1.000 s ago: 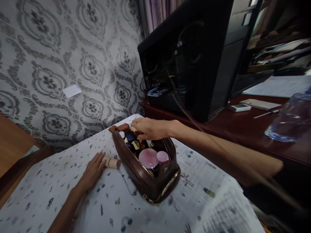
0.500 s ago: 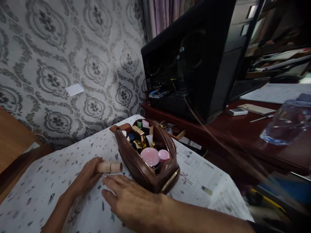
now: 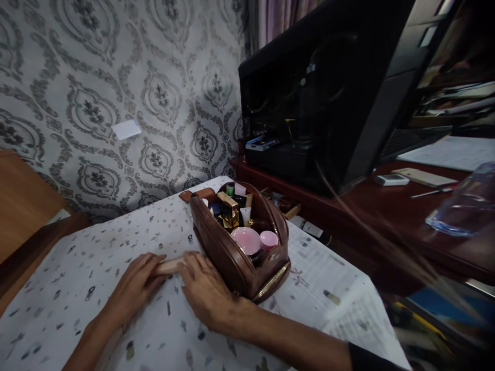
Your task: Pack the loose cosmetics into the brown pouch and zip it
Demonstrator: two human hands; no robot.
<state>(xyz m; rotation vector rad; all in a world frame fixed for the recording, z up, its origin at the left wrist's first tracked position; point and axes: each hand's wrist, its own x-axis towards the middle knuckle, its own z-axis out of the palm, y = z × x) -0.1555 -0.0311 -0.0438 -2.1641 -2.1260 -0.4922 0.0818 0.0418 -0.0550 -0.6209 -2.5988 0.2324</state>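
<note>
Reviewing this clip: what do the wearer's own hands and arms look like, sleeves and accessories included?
Both the left hand and right hand are ungloved, with no watch or bracelet showing at either wrist. A dark, seemingly plain sleeve covers the right arm from about the elbow; the left arm is bare as far as it shows.

Bag [image 3: 218,239] on table [image 3: 320,330]. In bag: two jars [image 3: 246,240] at near end, small box [image 3: 232,206] farther back. Tube [image 3: 169,266] left of bag, between left hand [image 3: 137,283] at its left end and right hand [image 3: 207,293] at its right. Wall [image 3: 34,82] behind table. Desk [image 3: 398,206] to right, bearing computer case [image 3: 305,118]; bottle [image 3: 460,206] farther right.
</note>
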